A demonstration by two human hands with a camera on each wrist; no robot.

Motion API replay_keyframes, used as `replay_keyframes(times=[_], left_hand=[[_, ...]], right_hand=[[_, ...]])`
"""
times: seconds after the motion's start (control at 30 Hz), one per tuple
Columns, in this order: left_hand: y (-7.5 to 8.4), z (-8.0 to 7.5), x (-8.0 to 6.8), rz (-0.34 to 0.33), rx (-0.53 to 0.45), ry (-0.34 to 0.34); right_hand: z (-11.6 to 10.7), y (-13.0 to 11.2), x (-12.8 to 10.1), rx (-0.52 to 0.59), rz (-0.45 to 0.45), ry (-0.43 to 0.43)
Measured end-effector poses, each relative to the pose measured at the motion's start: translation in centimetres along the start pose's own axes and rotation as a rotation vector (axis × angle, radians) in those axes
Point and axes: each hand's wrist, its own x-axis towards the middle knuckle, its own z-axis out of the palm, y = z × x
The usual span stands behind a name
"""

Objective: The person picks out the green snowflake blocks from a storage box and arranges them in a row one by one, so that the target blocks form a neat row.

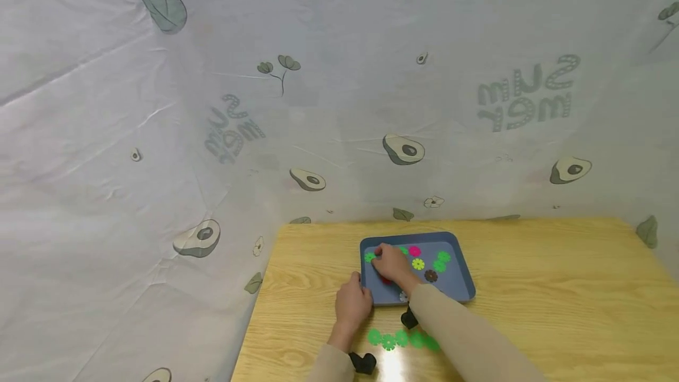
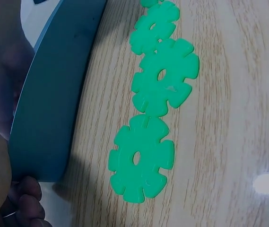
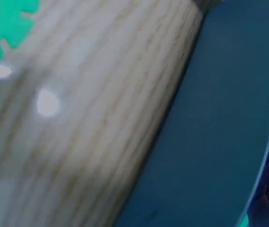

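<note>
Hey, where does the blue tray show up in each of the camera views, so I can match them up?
Head: blue tray at centre, on the wooden table.
Left wrist: its outer wall fills the left side.
Right wrist: its wall fills the lower right.
Shared landmark: the row of green flower discs beside the tray.

Wooden table [image 1: 530, 287] against a printed cloth.
Bearing a blue tray [image 1: 464, 279] near the back edge and a row of green gear pieces [image 1: 403, 339] toward the front.
</note>
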Motion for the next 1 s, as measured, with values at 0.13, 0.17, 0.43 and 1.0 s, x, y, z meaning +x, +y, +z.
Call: replay_keyframes(times=[0.13,0.17,0.43,1.0], left_hand=[[0.1,0.3,-0.2,-0.001,0.001,0.002],[0.2,0.3,-0.3,0.000,0.000,0.004],[0.4,0.3,-0.6,0.002,-0.005,-0.009],[0.2,-0.2,0.0,0.020,0.020,0.025]], right_hand=[[0.1,-0.2,0.2,-0.042,-0.007,-0.038],[0.1,-0.3,0.3,-0.056,-0.010,-0.047],[0.0,-0.8,0.0,-0.159,-0.003,-0.067],[-1.1,-1.0,-0.8,0.001,-0.124,-0.042]])
